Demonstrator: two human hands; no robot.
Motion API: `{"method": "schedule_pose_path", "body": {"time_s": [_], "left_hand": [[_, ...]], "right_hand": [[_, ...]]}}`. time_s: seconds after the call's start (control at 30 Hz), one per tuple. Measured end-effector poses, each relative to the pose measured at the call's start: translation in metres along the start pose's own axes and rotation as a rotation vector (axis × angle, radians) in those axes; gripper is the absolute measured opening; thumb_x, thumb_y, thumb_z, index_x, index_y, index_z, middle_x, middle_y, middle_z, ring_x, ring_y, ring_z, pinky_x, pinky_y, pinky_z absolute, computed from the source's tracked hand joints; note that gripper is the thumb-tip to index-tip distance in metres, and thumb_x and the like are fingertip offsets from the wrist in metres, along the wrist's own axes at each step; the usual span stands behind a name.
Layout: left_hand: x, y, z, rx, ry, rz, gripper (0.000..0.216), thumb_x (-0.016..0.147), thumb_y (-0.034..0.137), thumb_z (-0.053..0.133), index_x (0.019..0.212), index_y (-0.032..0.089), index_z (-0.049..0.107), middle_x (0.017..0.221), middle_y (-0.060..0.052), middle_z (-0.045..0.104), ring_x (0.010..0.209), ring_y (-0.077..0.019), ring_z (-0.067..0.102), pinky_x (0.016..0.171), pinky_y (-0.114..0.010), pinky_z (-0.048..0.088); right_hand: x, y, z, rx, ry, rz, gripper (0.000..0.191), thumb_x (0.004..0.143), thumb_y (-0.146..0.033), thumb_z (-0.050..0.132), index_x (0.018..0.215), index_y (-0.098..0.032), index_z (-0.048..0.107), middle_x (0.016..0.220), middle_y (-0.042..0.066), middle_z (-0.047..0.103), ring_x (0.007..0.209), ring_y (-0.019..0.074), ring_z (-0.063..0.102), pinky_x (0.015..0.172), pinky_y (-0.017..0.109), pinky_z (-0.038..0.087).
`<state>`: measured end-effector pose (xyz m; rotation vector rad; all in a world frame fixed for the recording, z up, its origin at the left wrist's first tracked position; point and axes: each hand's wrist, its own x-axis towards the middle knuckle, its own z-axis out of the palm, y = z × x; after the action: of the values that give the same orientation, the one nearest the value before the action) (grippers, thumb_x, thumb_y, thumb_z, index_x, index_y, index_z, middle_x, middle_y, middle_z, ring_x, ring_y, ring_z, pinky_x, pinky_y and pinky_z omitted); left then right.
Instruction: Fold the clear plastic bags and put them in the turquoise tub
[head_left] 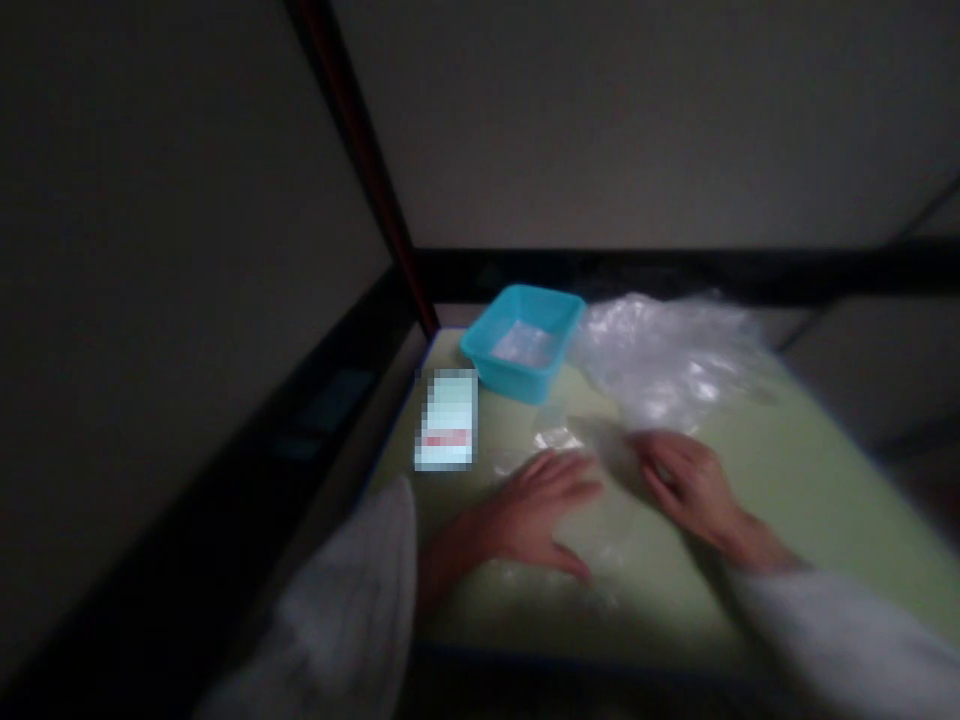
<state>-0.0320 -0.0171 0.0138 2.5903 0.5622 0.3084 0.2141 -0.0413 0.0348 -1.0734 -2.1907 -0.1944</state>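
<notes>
My left hand (536,510) lies flat, fingers stretched out, on a thin clear plastic sheet (600,530) spread on the pale green table (787,480). My right hand (686,480) rests on the same sheet a little to the right, fingers curled down against it; the blur hides whether it pinches the plastic. Both sleeves are white. A crumpled pile of clear plastic bags (667,355) lies just beyond my right hand.
A turquoise plastic tub (525,340) stands at the table's far left, with something pale inside. A small white card or packet (446,420) lies left of my left hand. A dark frame and a red post (375,180) border the table.
</notes>
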Motion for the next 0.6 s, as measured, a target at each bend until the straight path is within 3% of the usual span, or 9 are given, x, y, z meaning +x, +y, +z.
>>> {"method": "schedule_pose_path", "body": {"time_s": [0.07, 0.17, 0.3, 0.37, 0.47, 0.6], "left_hand": [[0.0, -0.003, 0.001, 0.04, -0.051, 0.023, 0.081, 0.071, 0.062, 0.063, 0.139, 0.025, 0.039, 0.153, -0.008, 0.025, 0.142, -0.0298, 0.017, 0.116, -0.047, 0.009], [0.0, -0.003, 0.003, 0.041, -0.069, 0.108, 0.081, 0.069, 0.064, 0.065, 0.137, 0.028, 0.042, 0.15, -0.006, 0.032, 0.14, -0.0289, 0.024, 0.116, -0.045, 0.01], [-0.002, 0.001, 0.005, 0.003, -0.05, 0.215, 0.085, 0.064, 0.06, 0.07, 0.136, 0.024, 0.043, 0.143, -0.005, 0.043, 0.133, -0.0278, 0.036, 0.117, -0.039, 0.014], [-0.003, 0.002, 0.006, 0.008, -0.048, 0.207, 0.087, 0.065, 0.058, 0.071, 0.138, 0.024, 0.041, 0.146, -0.005, 0.039, 0.135, -0.0292, 0.034, 0.117, -0.039, 0.013], [-0.005, 0.002, 0.007, 0.016, -0.085, 0.184, 0.093, 0.063, 0.06, 0.072, 0.14, 0.022, 0.037, 0.152, -0.008, 0.027, 0.138, -0.031, 0.028, 0.116, -0.043, 0.012], [-0.002, 0.002, 0.005, 0.0, -0.085, 0.213, 0.087, 0.067, 0.057, 0.07, 0.139, 0.018, 0.039, 0.15, -0.012, 0.032, 0.138, -0.0273, 0.029, 0.116, -0.041, 0.016]], "right_hand": [[0.001, -0.001, 0.001, 0.059, -0.039, -0.029, 0.02, 0.088, -0.013, 0.041, 0.09, -0.016, 0.061, 0.079, 0.009, 0.068, 0.072, 0.0198, 0.063, 0.065, 0.033, 0.053], [0.004, -0.008, 0.005, 0.241, -0.218, -0.05, 0.023, 0.092, -0.016, 0.038, 0.097, -0.016, 0.061, 0.087, 0.009, 0.069, 0.079, 0.0191, 0.065, 0.07, 0.032, 0.054], [0.006, -0.013, 0.016, 0.4, -0.476, -0.019, 0.03, 0.096, -0.022, 0.038, 0.12, -0.016, 0.055, 0.116, 0.012, 0.065, 0.106, 0.0192, 0.061, 0.09, 0.035, 0.051], [0.005, -0.007, 0.02, 0.348, -0.492, 0.007, 0.035, 0.095, -0.024, 0.04, 0.127, -0.015, 0.051, 0.126, 0.014, 0.06, 0.117, 0.0216, 0.056, 0.097, 0.039, 0.048], [0.002, 0.005, 0.021, 0.183, -0.424, 0.055, 0.035, 0.094, -0.027, 0.043, 0.124, -0.015, 0.056, 0.126, 0.015, 0.06, 0.117, 0.0261, 0.056, 0.097, 0.046, 0.047], [0.003, 0.01, 0.02, 0.122, -0.387, 0.015, 0.04, 0.094, -0.03, 0.044, 0.132, -0.018, 0.05, 0.132, 0.013, 0.056, 0.122, 0.0253, 0.051, 0.099, 0.045, 0.045]]}}
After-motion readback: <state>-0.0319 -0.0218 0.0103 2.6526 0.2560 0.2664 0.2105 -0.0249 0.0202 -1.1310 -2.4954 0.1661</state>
